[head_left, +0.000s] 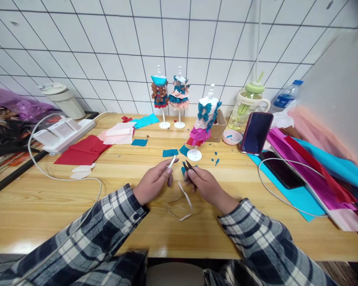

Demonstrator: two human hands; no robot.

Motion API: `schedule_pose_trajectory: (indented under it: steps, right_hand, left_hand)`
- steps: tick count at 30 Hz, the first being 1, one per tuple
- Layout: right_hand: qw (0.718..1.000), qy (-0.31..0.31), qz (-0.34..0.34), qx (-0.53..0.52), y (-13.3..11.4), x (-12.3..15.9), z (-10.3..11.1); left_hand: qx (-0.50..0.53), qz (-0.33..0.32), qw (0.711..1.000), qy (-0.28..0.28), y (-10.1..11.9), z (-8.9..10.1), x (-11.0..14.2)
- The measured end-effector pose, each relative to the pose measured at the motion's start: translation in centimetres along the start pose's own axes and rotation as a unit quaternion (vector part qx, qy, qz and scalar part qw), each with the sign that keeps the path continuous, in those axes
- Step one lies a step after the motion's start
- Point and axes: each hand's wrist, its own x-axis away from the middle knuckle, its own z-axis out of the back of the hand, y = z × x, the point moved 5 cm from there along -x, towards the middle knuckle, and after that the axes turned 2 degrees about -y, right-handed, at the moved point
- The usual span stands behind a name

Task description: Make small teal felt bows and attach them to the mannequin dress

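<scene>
My left hand (155, 182) is closed in a pinch on one end of a thin white ribbon strip (181, 198), which loops down onto the wooden table (113, 206). My right hand (204, 183) is closed around small dark scissors (188, 166), their tips close to the held end of the strip. Just beyond my hands stands a small white mannequin (203, 121) in a white, teal and magenta paper dress. Teal scraps (170, 152) lie around its base.
Two more dressed mannequins (169, 93) stand at the wall. Red and pink sheets (86, 149) and a white power strip (62, 135) lie left. On the right: a phone on a stand (255, 133), a second phone (282, 171), a green-lidded cup (248, 105), a water bottle (285, 97), coloured paper (322, 174).
</scene>
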Motion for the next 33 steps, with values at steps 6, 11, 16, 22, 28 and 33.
schedule_pose_trajectory:
  steps: [6,11,16,22,28,33]
  right_hand:
    - [0.992,-0.073,-0.007,-0.105,-0.3,0.1,-0.7]
    - [0.989,-0.036,-0.004,-0.142,-0.7,-0.2,0.4]
    - [1.0,0.023,0.001,-0.015,-1.0,0.0,0.9]
    - [0.991,0.125,0.002,-0.046,-0.8,0.2,1.0]
    - [0.983,0.142,-0.039,-0.112,0.2,0.1,1.4]
    - [0.985,0.136,-0.046,-0.099,0.3,-0.1,1.3]
  left_hand:
    - [-0.05,-0.013,0.999,-0.009,0.1,-0.2,0.1]
    - [-0.075,-0.022,0.997,0.002,0.5,0.0,0.1]
    - [-0.093,-0.035,0.995,-0.004,0.9,-0.1,0.1]
    - [-0.179,-0.078,0.98,-0.051,1.4,-0.8,0.3]
    - [-0.273,-0.117,0.952,-0.069,1.5,-1.3,0.3]
    - [-0.284,-0.124,0.946,-0.092,1.7,-1.5,0.4]
